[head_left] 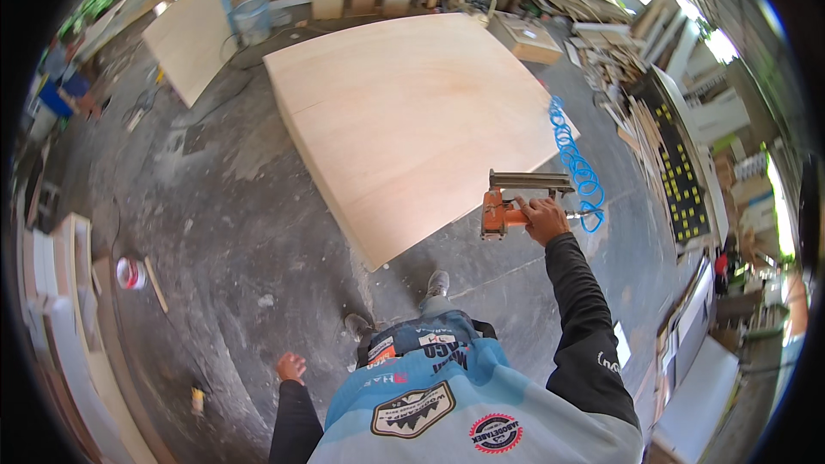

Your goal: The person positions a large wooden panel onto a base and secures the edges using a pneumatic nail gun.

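Note:
My right hand (545,219) is wrapped round the grip of an orange nail gun (496,213) with a long dark magazine, held up in front of me on the right. From it a coiled blue air hose (577,155) runs away over the edge of a large, low box-like panel (412,112) of pale plywood. The nail gun is near the panel's closest right edge, apart from its top as far as I can see. Low at my side hangs my left hand (292,367), its fingers loosely apart and holding nothing.
Leaning at the far left is a plywood sheet (191,41), next to a translucent bucket (253,21). A small paint can (131,274) and a wood strip (155,284) lie on the left floor. Stacked offcuts (606,56) line the right; a person (69,77) is far left.

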Motion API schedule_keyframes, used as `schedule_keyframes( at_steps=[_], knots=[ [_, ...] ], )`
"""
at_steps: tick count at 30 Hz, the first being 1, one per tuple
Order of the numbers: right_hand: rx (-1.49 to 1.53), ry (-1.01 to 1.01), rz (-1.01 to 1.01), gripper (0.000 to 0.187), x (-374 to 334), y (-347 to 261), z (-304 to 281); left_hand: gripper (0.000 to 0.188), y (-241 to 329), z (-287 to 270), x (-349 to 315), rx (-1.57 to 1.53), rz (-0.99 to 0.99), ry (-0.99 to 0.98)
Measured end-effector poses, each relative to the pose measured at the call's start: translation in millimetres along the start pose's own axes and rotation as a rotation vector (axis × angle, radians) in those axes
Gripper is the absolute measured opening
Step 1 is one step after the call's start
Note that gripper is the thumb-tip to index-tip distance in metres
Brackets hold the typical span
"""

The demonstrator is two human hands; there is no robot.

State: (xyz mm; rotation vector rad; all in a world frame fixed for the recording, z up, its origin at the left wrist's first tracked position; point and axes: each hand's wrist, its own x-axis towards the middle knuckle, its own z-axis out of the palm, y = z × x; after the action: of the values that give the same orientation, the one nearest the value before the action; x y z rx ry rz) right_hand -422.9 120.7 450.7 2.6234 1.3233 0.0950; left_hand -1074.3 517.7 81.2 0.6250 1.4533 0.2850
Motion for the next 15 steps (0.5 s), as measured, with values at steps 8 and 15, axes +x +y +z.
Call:
schedule_keyframes(
  at_steps=[8,15],
  knots=[
    [-0.006,0.077,0.309,0.08,-97,147,19,0.03,-3,207,-24,0.541,0.03,-0.26],
    [0.073,-0.021,0.481,0.076,-152,262,61,0.027,-19,390,-47,0.508,0.135,-0.341]
  ],
)
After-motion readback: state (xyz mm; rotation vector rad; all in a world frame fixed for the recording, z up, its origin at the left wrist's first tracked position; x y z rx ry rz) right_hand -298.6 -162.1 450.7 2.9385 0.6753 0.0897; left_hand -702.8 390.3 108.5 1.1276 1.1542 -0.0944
